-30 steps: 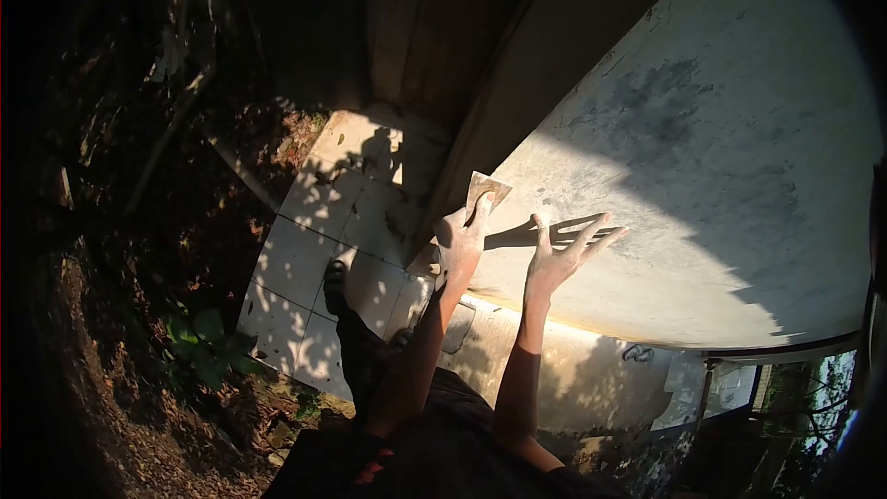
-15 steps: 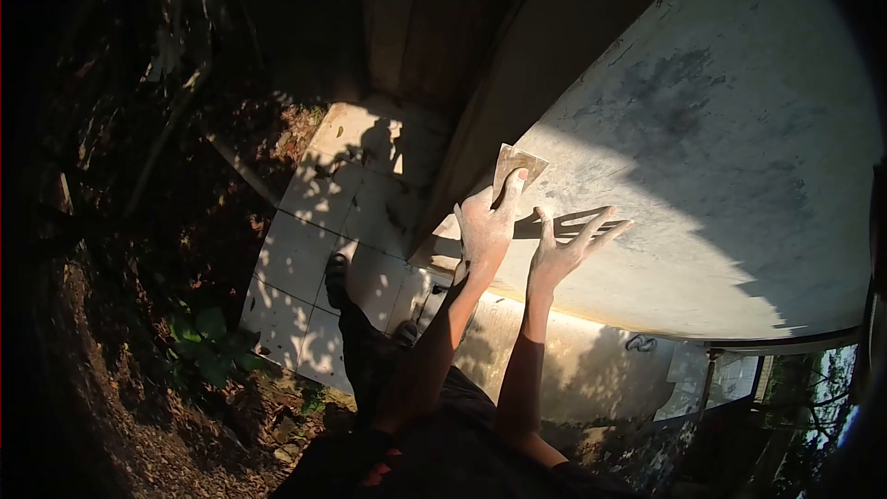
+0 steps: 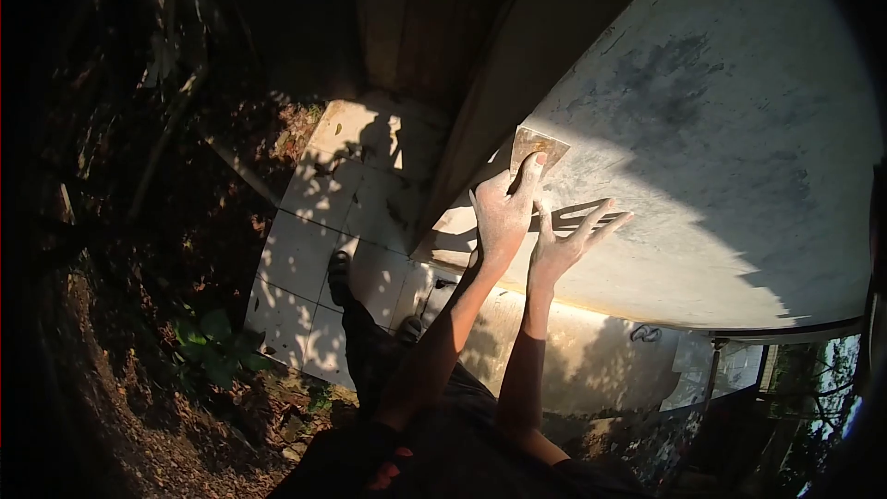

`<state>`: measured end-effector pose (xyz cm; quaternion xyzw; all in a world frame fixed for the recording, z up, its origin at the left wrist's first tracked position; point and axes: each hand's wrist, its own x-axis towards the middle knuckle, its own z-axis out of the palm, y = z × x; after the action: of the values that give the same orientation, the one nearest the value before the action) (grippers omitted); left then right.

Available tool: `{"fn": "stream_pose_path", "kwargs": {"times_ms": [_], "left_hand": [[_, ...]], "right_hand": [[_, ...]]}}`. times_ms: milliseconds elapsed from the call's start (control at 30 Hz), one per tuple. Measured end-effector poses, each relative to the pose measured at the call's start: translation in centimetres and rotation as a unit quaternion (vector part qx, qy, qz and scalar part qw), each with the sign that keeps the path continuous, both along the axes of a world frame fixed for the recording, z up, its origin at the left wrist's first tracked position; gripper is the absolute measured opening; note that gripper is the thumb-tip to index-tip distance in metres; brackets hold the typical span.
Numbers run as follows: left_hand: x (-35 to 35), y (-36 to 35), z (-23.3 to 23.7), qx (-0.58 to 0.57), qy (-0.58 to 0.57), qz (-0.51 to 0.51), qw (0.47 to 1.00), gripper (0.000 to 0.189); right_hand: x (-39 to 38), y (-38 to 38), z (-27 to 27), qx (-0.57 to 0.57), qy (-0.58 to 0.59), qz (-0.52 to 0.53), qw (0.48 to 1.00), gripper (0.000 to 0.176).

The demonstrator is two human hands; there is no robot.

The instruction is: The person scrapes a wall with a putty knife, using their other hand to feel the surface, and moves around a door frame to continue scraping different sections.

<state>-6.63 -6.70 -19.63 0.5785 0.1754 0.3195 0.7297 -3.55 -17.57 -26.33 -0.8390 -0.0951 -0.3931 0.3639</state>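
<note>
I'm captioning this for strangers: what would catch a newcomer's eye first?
The sunlit left hand near the middle, holding a flat blade, stands out first, with the right hand spread beside it. Next comes the pale wall at upper right, with a dark smudge in its shaded part.

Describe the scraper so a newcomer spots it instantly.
Start with the pale wall filling the right side. At its sunlit left edge, find the left hand. Under its thumb lies the scraper: a small, flat, straight-edged, brownish plate, darker than the sunlit wall beside it.
</note>
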Motion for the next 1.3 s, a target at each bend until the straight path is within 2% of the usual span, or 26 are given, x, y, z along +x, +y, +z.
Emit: {"fn": "stream_pose_path", "kwargs": {"times_ms": [67, 100, 133, 233, 300, 567, 633, 667, 733, 833, 867, 933, 967, 1067, 1133, 1200, 1233, 1267, 1300], "left_hand": [[-0.3, -0.4, -5.3, 0.024, 0.013, 0.056, 0.998, 0.053], [-0.3, -1.0, -9.5, -0.027, 0.050, 0.041, 0.998, 0.053], [-1.0, -0.8, -10.8, -0.029, 0.122, 0.008, 0.992, 0.053], [-1.2, -0.6, -10.5, 0.010, 0.092, 0.034, 0.995, 0.053], [-1.5, -0.2, -10.3, 0.025, 0.143, 0.013, 0.989, 0.052], [-0.8, 0.2, -10.9, -0.022, 0.085, -0.025, 0.996, 0.050], [-0.8, 0.1, -9.1, -0.039, 0.106, -0.029, 0.993, 0.050], [-0.3, 0.3, -6.2, -0.005, 0.033, -0.010, 0.999, 0.050], [1.3, 0.9, 0.1, 0.011, -0.033, -0.021, 0.999, 0.049], [0.8, 1.0, 1.7, 0.002, -0.003, -0.042, 0.999, 0.048], [0.6, 0.7, -0.8, -0.011, -0.033, -0.029, 0.999, 0.048], [-0.5, -0.1, -6.5, -0.005, 0.050, -0.014, 0.999, 0.047], [-0.6, -0.3, -7.5, -0.004, 0.051, -0.018, 0.999, 0.047], [-0.1, -0.4, -6.7, 0.030, 0.087, -0.029, 0.995, 0.047], [0.9, -0.2, -0.9, 0.015, -0.021, -0.027, 0.999, 0.049], [1.2, 0.2, 1.9, 0.066, -0.003, -0.024, 0.998, 0.050], [0.8, 0.3, 1.4, 0.076, -0.012, -0.030, 0.997, 0.048], [0.9, -0.1, -0.4, 0.022, -0.028, -0.019, 0.999, 0.045], [0.5, -0.3, -4.0, 0.005, 0.014, -0.023, 1.000, 0.043]], "right_hand": [[0.0, 0.1, 0.2, 0.005, -0.002, 0.001, 1.000, 0.104], [-0.1, 0.1, 0.1, 0.006, 0.007, -0.002, 1.000, 0.104], [-0.2, 0.0, -0.1, 0.008, 0.007, -0.004, 1.000, 0.104], [-0.1, -0.4, -0.1, -0.013, 0.004, -0.011, 1.000, 0.105], [0.0, 0.0, 0.0, -0.002, -0.004, -0.015, 1.000, 0.106], [-0.3, 0.1, 0.1, 0.002, 0.000, -0.032, 0.999, 0.102], [-0.4, -0.1, 0.1, -0.005, 0.008, -0.034, 0.999, 0.101], [-0.4, 0.0, 0.1, -0.006, 0.010, -0.038, 0.999, 0.101], [-0.6, 0.1, 0.4, 0.024, 0.024, -0.022, 0.999, 0.101], [-0.6, -0.1, 0.6, 0.017, 0.014, -0.025, 0.999, 0.101], [-0.5, 0.0, 0.5, 0.015, 0.012, -0.031, 0.999, 0.101], [-0.5, 0.1, 0.4, 0.032, 0.019, -0.024, 0.999, 0.103], [-0.5, 0.0, 0.4, 0.031, 0.016, -0.018, 0.999, 0.103], [-0.2, 0.1, 0.5, 0.035, 0.016, -0.012, 0.999, 0.103], [-0.5, -0.1, 0.3, 0.039, 0.028, -0.020, 0.999, 0.103], [-0.3, -0.2, 0.3, 0.029, 0.015, -0.013, 0.999, 0.102], [-0.4, -0.2, 0.3, 0.034, 0.020, -0.015, 0.999, 0.102], [-0.3, -0.1, 0.5, 0.036, 0.015, -0.013, 0.999, 0.102], [-0.5, -0.1, 0.7, 0.040, 0.021, -0.010, 0.999, 0.102]]}}
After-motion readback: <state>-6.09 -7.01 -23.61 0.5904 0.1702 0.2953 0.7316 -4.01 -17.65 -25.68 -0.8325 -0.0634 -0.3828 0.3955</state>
